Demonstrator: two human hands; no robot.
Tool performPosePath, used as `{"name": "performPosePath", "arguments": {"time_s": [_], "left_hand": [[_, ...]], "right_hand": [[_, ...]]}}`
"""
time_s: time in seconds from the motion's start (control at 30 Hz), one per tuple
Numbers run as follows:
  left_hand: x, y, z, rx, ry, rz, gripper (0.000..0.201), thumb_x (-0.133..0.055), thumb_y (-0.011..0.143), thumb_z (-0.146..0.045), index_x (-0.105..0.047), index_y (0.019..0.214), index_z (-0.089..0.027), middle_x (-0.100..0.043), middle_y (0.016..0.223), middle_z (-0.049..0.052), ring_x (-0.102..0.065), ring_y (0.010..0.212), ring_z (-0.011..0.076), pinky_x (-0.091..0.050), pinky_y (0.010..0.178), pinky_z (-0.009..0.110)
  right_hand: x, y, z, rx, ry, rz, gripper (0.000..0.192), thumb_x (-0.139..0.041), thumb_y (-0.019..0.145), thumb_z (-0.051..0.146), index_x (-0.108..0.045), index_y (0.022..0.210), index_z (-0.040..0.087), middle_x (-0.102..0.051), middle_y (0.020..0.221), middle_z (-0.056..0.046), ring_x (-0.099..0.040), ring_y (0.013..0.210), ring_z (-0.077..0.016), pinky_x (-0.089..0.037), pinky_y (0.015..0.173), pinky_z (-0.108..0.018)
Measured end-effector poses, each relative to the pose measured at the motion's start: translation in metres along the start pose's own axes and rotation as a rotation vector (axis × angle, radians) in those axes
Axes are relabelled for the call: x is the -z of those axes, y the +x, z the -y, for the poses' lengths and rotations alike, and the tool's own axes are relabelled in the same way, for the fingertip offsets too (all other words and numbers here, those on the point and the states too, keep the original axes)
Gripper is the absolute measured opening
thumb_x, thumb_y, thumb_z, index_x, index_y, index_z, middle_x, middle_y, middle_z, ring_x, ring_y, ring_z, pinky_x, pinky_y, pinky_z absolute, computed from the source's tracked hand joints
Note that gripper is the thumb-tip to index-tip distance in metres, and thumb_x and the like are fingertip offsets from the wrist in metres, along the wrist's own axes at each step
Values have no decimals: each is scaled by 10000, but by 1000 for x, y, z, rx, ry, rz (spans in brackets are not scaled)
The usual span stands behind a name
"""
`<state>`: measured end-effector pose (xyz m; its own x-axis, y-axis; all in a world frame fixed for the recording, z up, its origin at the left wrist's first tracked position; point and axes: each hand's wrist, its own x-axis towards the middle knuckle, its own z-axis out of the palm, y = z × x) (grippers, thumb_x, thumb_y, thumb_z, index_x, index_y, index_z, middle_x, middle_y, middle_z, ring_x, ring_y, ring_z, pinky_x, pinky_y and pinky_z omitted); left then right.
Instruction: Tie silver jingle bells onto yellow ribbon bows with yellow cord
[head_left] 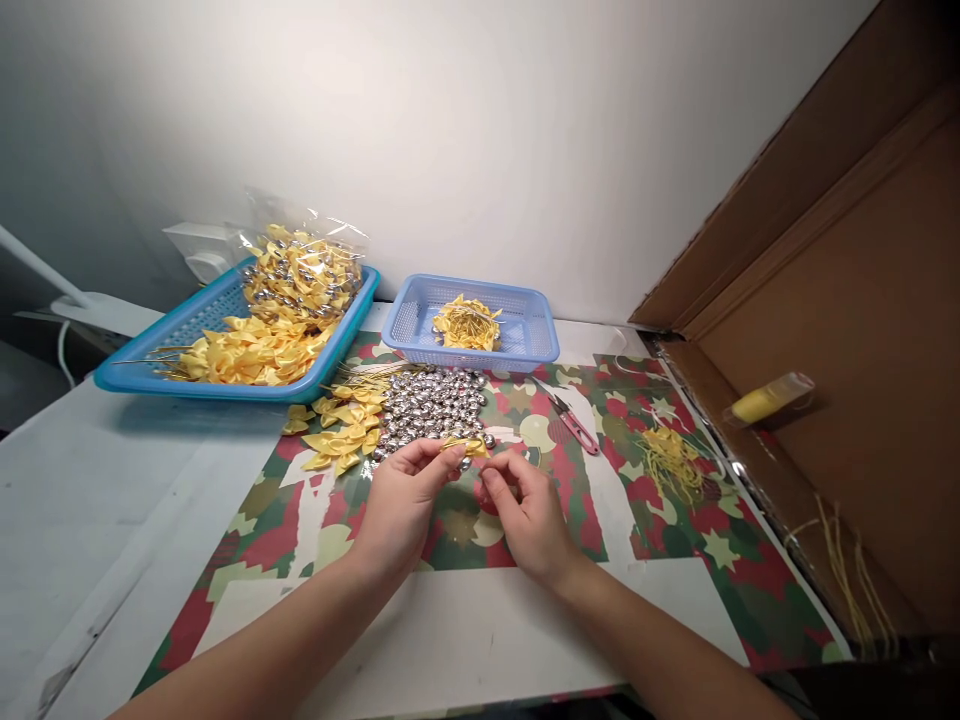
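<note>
Between the thumb and fingers of my left hand is a yellow ribbon bow, with a small silver bell just under it. My right hand is closed in a pinch close to the bow's right end; what its fingertips hold is too small to make out. Just beyond my hands lies a patch of many silver bells. Loose yellow bows with gold ties lie to the left of the bells. Pink-handled thread snips rest on the right of the bells.
At the back left a blue basket holds yellow bows and a clear bag of bows with bells. A smaller blue basket holds a bundle of bows. Yellow cord scraps lie at right, beside a cardboard wall bearing a yellow tube.
</note>
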<state>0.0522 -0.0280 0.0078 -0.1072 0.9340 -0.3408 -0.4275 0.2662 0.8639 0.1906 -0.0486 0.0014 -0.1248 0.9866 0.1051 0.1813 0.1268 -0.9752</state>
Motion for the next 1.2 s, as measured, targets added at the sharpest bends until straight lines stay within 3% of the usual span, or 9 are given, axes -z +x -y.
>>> {"name": "performPosePath", "arguments": {"time_s": [0.17,0.27,0.33,0.4,0.5,0.63,0.77,1.0,1.2], "left_hand": [[0,-2,1,-6,81,56,257,-850,575,-335,-681,654,-158,-672,637,-9,-580,600,113,-454,602,210],[-2,-4,-1,-31,121,33,252,-844,570,-335,-685,659,-162,-694,668,10,-597,612,138,-460,598,229],[-2,-7,-3,-72,155,3,246,-845,560,-326,-682,646,-163,-696,677,15,-589,614,141,-449,583,227],[-2,-9,-4,-107,199,2,230,-841,563,-317,-684,644,-170,-683,662,10,-564,589,135,-428,550,222],[-1,-12,-3,-200,283,41,168,-812,613,-306,-697,655,-190,-656,671,3,-546,589,138,-409,539,227],[1,-14,-2,-455,450,41,70,-748,693,-284,-726,664,-225,-640,732,22,-575,710,181,-428,654,266],[1,-14,-3,-617,592,20,32,-740,671,-241,-747,655,-268,-654,764,36,-582,843,237,-407,793,322],[1,-9,-2,-604,683,42,50,-714,693,-289,-749,657,-292,-704,766,36,-591,932,280,-339,888,386],[0,-11,-4,-668,741,46,89,-660,709,-256,-730,663,-286,-720,749,6,-622,931,276,-292,911,417]], "right_hand": [[-6,2,-2,2,1,-9,215,-439,935,321,-570,835,183,-564,705,-7,-513,627,-125,-421,562,-232],[-5,1,0,68,-112,-119,145,-497,905,277,-608,870,189,-622,827,-43,-578,804,-172,-465,660,-272],[-3,-1,3,211,-253,-272,76,-554,865,230,-626,868,205,-606,892,-52,-563,903,-198,-466,742,-315],[0,-5,6,411,-380,-381,59,-597,827,198,-647,842,224,-554,838,-38,-538,846,-194,-448,740,-337],[2,-9,10,619,-500,-408,79,-633,802,200,-685,845,242,-492,748,-24,-484,721,-177,-413,673,-339],[2,-6,11,521,-520,-457,120,-636,828,228,-694,931,211,-515,772,-37,-492,745,-190,-420,698,-357],[3,-1,9,400,-423,-344,149,-603,857,174,-720,936,222,-544,763,-27,-513,763,-179,-439,697,-324],[3,1,7,444,-328,-342,142,-588,853,118,-679,831,224,-531,826,-23,-540,823,-171,-460,734,-317],[6,-2,6,637,-307,-333,184,-518,885,85,-613,887,242,-488,988,-35,-540,964,-174,-481,812,-346]]}}
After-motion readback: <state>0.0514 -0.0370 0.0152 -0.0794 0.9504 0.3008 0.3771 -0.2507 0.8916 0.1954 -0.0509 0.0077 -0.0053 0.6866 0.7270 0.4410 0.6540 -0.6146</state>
